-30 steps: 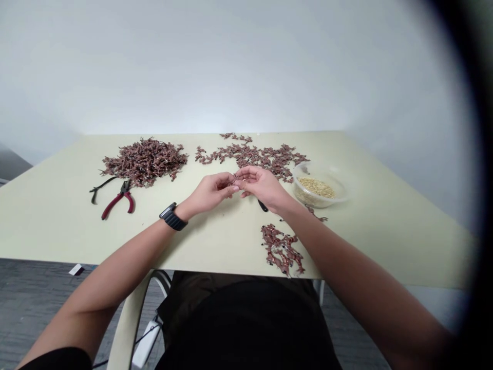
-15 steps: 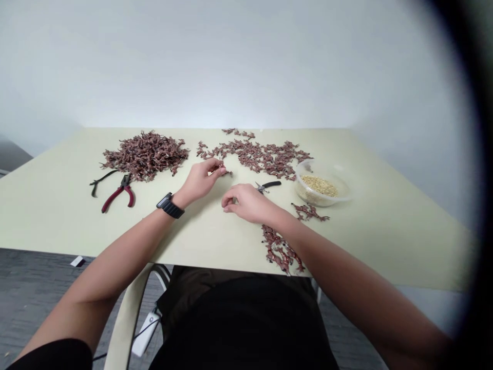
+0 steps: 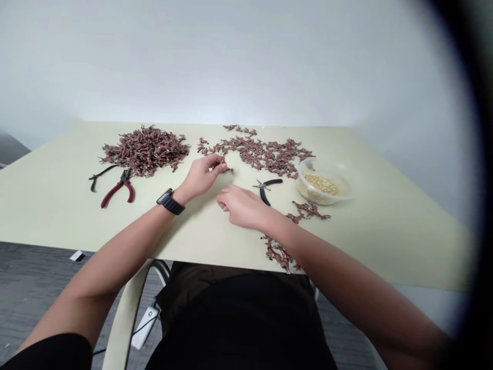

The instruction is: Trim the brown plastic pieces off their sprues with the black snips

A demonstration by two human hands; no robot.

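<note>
My left hand point(image 3: 202, 176), with a black watch on its wrist, pinches a small reddish-brown piece point(image 3: 226, 168) just above the pale green table point(image 3: 57, 205). My right hand point(image 3: 241, 205) rests on the table near me with its fingers curled under; whether anything is in them is hidden. Small black-handled pliers point(image 3: 266, 185) lie just right of that hand. A spread of reddish-brown pieces point(image 3: 265, 154) lies beyond both hands.
A heap of the same pieces point(image 3: 146, 150) sits at the back left, with red-handled pliers point(image 3: 117, 189) and a black tool point(image 3: 100, 177) beside it. A clear bowl of tan grains point(image 3: 321, 187) stands at the right. More pieces point(image 3: 279, 253) lie at the near edge.
My hands were together over the table's middle, then parted. The right hand came down toward me and the black-handled pliers now lie uncovered. The left hand stayed by the spread, still pinching.
</note>
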